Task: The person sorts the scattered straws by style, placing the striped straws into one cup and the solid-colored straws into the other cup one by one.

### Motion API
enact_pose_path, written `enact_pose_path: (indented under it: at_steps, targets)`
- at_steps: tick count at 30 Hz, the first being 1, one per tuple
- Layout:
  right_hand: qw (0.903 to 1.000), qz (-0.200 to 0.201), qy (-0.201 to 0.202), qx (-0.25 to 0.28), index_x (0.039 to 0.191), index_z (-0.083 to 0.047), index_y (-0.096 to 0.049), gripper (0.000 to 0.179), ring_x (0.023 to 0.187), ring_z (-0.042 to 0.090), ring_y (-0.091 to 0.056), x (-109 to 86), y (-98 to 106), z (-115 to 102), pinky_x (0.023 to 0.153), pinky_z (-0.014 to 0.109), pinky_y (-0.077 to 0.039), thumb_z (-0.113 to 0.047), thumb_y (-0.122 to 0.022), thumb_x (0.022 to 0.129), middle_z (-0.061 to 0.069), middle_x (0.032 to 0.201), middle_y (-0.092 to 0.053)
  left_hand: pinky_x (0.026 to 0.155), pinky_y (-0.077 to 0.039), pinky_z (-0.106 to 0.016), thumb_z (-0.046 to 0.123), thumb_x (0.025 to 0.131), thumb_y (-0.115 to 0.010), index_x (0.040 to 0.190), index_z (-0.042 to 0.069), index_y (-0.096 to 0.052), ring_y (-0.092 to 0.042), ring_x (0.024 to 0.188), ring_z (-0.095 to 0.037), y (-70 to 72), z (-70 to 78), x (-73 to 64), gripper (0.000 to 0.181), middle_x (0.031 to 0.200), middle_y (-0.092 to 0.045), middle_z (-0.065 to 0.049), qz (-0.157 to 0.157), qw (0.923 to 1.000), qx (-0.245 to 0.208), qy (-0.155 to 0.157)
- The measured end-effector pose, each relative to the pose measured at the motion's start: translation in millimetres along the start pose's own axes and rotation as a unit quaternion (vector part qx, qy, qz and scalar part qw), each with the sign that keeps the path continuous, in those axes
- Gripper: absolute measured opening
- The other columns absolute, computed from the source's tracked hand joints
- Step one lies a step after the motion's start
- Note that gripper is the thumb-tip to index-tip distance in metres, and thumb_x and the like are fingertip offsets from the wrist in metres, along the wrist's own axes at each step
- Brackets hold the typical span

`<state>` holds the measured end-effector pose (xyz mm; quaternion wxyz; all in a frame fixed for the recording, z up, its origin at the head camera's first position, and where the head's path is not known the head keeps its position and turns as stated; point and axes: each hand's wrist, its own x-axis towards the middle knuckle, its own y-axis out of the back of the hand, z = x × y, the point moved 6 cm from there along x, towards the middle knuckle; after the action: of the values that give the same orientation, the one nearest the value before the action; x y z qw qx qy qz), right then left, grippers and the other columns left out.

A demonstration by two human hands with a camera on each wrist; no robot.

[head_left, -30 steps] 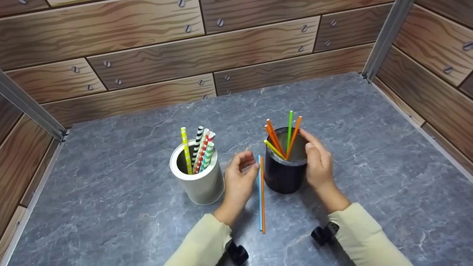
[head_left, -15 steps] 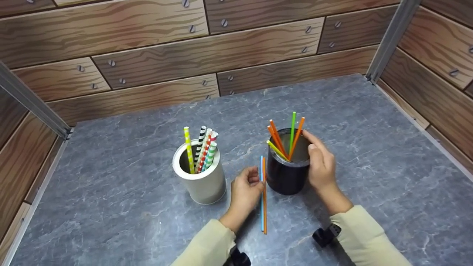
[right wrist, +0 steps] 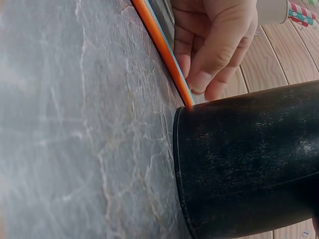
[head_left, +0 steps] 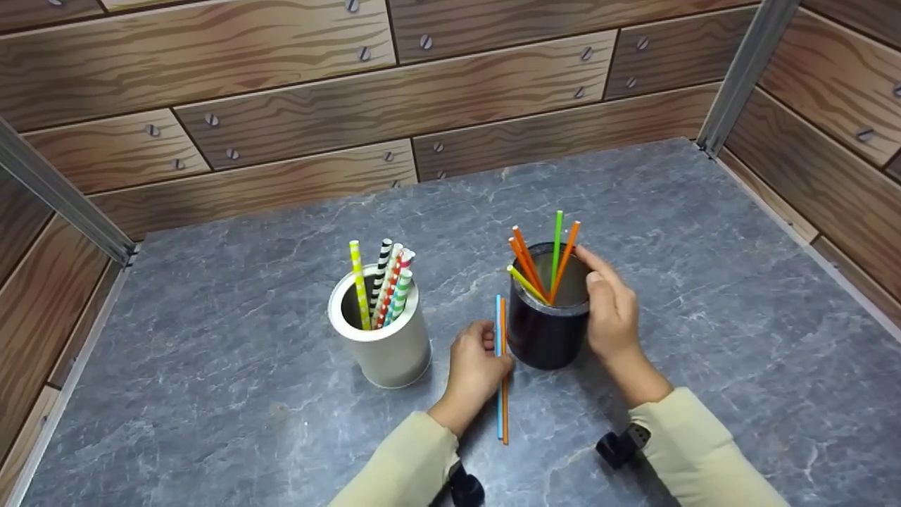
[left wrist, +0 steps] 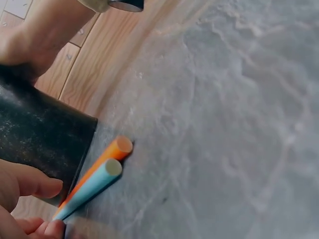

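An orange drinking straw (left wrist: 102, 158) and a light blue drinking straw (left wrist: 97, 183) lie side by side on the table, left of a black cup (head_left: 545, 341). My left hand (head_left: 475, 370) is at these two straws, its thumb reaching across them and its fingers on their left side. In the left wrist view a gap shows between thumb and fingertips. My right hand (head_left: 612, 320) holds the black cup by its right side, with the index finger along the rim. Several thin straws stand in that cup: orange ones, a green straw (head_left: 557, 246) and a yellow straw (head_left: 526, 284).
A white cup (head_left: 394, 355) stands left of my left hand, holding several striped and dotted paper straws (head_left: 383, 289). The grey marbled table (head_left: 211, 352) is bounded by wood-patterned walls (head_left: 295, 113) at the back and sides.
My left hand has come down and nearer to me, then right, so its thumb now crosses the two straws. The right hand stays on the black cup.
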<state>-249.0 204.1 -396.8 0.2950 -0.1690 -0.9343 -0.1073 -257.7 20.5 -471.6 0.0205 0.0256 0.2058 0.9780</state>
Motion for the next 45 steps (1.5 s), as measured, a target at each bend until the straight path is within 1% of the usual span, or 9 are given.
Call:
enact_pose_path:
  at_steps: [4,9,16,21,23,28,38,41,45]
  targets:
    - [1.0000,-0.003,-0.002,-0.002,0.121,0.011,-0.055,0.037,0.116,-0.002,-0.048,0.2,0,0,0.100,0.014,-0.037,0.001,-0.035,0.092,0.026,0.123,-0.055,0.067,-0.049,-0.019,-0.008,0.058,-0.067,0.100,-0.005,-0.061,-0.055,0.078,-0.015,-0.3,0.8,0.9,0.043,0.086,-0.056,-0.007,0.008,0.9993,0.032,-0.014]
    - [1.0000,-0.003,-0.002,0.001,0.121,0.012,-0.055,0.036,0.116,-0.003,-0.048,0.6,0,0,0.100,0.014,-0.037,0.001,-0.036,0.092,0.027,0.123,-0.055,0.066,-0.049,-0.020,-0.007,0.057,-0.067,0.096,-0.005,-0.063,-0.056,0.075,-0.015,1.3,3.6,5.2,0.039,0.081,-0.059,-0.006,0.007,0.9973,0.071,-0.021]
    - [1.0000,-0.001,-0.002,-0.009,0.120,0.011,-0.055,0.036,0.115,-0.003,-0.048,0.7,0,0,0.099,0.014,-0.037,0.001,-0.036,0.092,0.026,0.123,-0.056,0.062,-0.049,-0.019,-0.008,0.058,-0.064,0.092,-0.005,-0.063,-0.057,0.071,-0.011,2.5,4.5,9.4,0.034,0.079,-0.062,-0.005,-0.002,0.9966,0.082,-0.005]
    - [1.0000,0.000,-0.005,-0.006,0.121,0.011,-0.055,0.036,0.115,-0.003,-0.048,0.7,1,1,0.099,0.014,-0.037,0.000,-0.035,0.092,0.026,0.123,-0.055,0.058,-0.044,-0.019,-0.007,0.056,-0.061,0.084,-0.002,-0.064,-0.050,0.066,-0.011,0.0,8.4,9.5,0.028,0.072,-0.060,-0.003,-0.003,0.9930,0.117,-0.014]
    - [1.0000,0.001,-0.002,-0.001,0.120,0.012,-0.055,0.036,0.115,-0.003,-0.048,0.7,1,0,0.099,0.014,-0.037,0.000,-0.035,0.092,0.027,0.123,-0.055,0.057,-0.045,-0.019,-0.007,0.056,-0.062,0.081,-0.001,-0.064,-0.050,0.066,-0.012,-1.2,9.1,9.4,0.026,0.071,-0.061,-0.003,-0.001,0.9923,0.123,-0.018]
    - [1.0000,0.002,0.009,0.004,0.120,0.013,-0.055,0.036,0.114,-0.003,-0.048,0.7,0,-2,0.099,0.014,-0.037,0.001,-0.035,0.092,0.029,0.122,-0.055,0.057,-0.046,-0.017,-0.007,0.057,-0.062,0.077,0.001,-0.066,-0.054,0.064,-0.009,0.2,6.8,9.2,0.022,0.069,-0.064,-0.002,0.009,0.9944,0.104,-0.015]
    - [0.9999,0.001,-0.010,-0.003,0.120,0.011,-0.055,0.037,0.115,-0.003,-0.048,0.4,0,0,0.100,0.014,-0.037,-0.001,-0.035,0.092,0.026,0.123,-0.055,0.053,-0.047,-0.016,-0.007,0.064,-0.064,0.078,0.000,-0.069,-0.053,0.059,-0.005,6.9,-0.9,11.4,0.017,0.067,-0.063,-0.001,0.000,0.9988,0.040,0.030]
    - [0.9999,0.004,-0.013,-0.001,0.120,0.011,-0.055,0.037,0.115,-0.002,-0.049,0.7,0,1,0.100,0.015,-0.037,-0.001,-0.035,0.092,0.026,0.123,-0.055,0.056,-0.048,-0.017,-0.006,0.065,-0.065,0.080,0.000,-0.069,-0.054,0.061,-0.005,7.8,-4.3,12.8,0.017,0.070,-0.065,-0.003,-0.006,0.9989,0.015,0.043]
    - [0.9999,0.005,-0.012,-0.003,0.120,0.011,-0.055,0.037,0.115,-0.001,-0.049,0.8,-1,1,0.100,0.016,-0.038,0.000,-0.035,0.092,0.027,0.122,-0.055,0.059,-0.048,-0.018,-0.007,0.066,-0.064,0.085,-0.003,-0.069,-0.055,0.065,-0.007,8.3,-9.4,13.4,0.021,0.074,-0.065,-0.005,-0.017,0.9969,-0.040,0.066]
